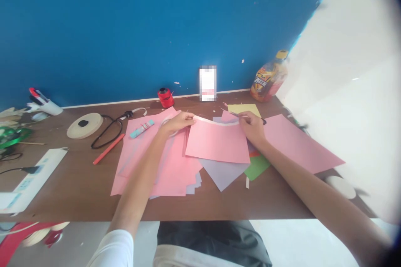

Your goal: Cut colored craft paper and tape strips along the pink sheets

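A sheet of pink paper is held up over the other papers, a white strip running along its top edge. Fingers of my left hand pinch its upper left corner. My right hand is closed at the upper right corner, by the end of the strip. A dark loop, seemingly a scissors handle, shows beside that hand; whether it is held or lies behind, I cannot tell. Beneath are pink sheets, a lilac sheet and a green piece.
Left of the papers are a glue stick, a red stick-like item, a black cable and a power strip. Behind stand a red spool, a blurred phone-like screen and a bottle. A pink sheet lies right.
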### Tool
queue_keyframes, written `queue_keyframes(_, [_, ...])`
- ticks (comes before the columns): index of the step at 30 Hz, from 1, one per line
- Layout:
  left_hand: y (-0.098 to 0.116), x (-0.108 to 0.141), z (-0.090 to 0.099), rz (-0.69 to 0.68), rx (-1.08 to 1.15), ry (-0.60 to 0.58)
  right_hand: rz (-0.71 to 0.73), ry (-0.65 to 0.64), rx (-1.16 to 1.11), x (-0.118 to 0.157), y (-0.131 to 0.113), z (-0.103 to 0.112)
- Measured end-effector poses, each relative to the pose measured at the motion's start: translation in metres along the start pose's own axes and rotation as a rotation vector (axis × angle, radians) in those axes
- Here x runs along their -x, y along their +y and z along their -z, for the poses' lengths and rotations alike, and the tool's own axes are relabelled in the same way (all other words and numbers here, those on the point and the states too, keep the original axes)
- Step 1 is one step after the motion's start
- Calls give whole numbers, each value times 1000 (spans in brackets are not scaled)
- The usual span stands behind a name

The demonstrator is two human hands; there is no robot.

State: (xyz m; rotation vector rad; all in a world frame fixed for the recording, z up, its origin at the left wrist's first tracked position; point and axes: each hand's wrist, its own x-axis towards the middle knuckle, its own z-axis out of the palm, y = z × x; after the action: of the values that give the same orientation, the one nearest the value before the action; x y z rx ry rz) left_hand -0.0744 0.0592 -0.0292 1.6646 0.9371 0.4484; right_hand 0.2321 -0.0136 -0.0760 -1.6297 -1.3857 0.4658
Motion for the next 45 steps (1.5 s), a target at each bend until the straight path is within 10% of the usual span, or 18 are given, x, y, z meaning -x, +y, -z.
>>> queue_keyframes(12, [11, 4, -5, -8, -113, -27, 263, 85, 192, 0, 7, -5])
queue_keyframes(22, [30, 12, -4, -237, -380, -28, 786, -245, 326, 6, 1, -9])
queue_keyframes(29, [24, 15, 6, -308, -77, -53, 1036, 149, 421, 18, -11, -1])
queue_keyframes(38, [14, 13, 19, -297, -14, -13, 843, -107, 406, 28, -5, 1])
queue_keyframes(45, [9, 12, 19, -278, 34, -32, 827, -76, 425, 30, -11, 2])
